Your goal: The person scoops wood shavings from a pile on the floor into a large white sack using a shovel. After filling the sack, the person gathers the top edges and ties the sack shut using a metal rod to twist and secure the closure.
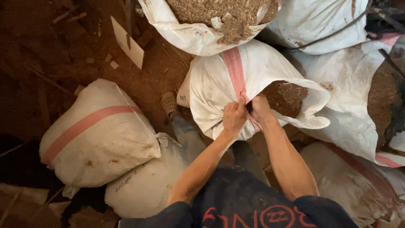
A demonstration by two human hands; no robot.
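Observation:
A white woven sack [211, 84] with a pink stripe stands in front of me, its mouth partly open on brown sawdust-like fill [287, 95]. My left hand [233, 117] is closed on the gathered rim of this sack at the stripe. Right beside it, touching, my right hand [259, 109] grips the same rim. Both forearms reach forward from my dark shirt.
A full closed sack [97, 139] with a pink stripe lies at the left, another sack [143, 190] below it. An open sack [190, 36] of brown fill stands at the top, more sacks [337, 67] at the right. My foot in a grey clog [169, 102] rests on the dirt floor [63, 50].

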